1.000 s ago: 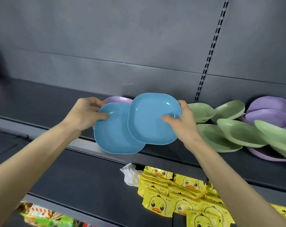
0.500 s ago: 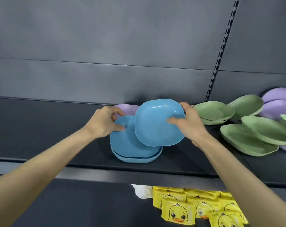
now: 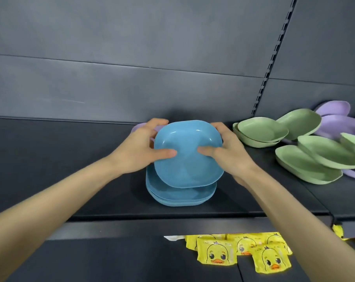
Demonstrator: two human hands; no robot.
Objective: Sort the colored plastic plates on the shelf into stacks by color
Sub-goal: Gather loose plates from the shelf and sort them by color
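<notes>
Blue plate (image 3: 187, 167) gripped between left hand (image 3: 140, 152) and right hand (image 3: 230, 154), tilted over blue stack (image 3: 180, 195), perhaps touching

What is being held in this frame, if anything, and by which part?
The top square blue plastic plate, tilted over the blue plate stack. The left hand holds its left rim, the right hand its right rim, thumbs on the inner face.

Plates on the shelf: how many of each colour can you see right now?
Blue plates: at least 3, counting the top blue plate gripped by the left hand and right hand
Green plates: at least 6
Purple plates: at least 4
Total: at least 13; stacked rims are hard to separate
</notes>
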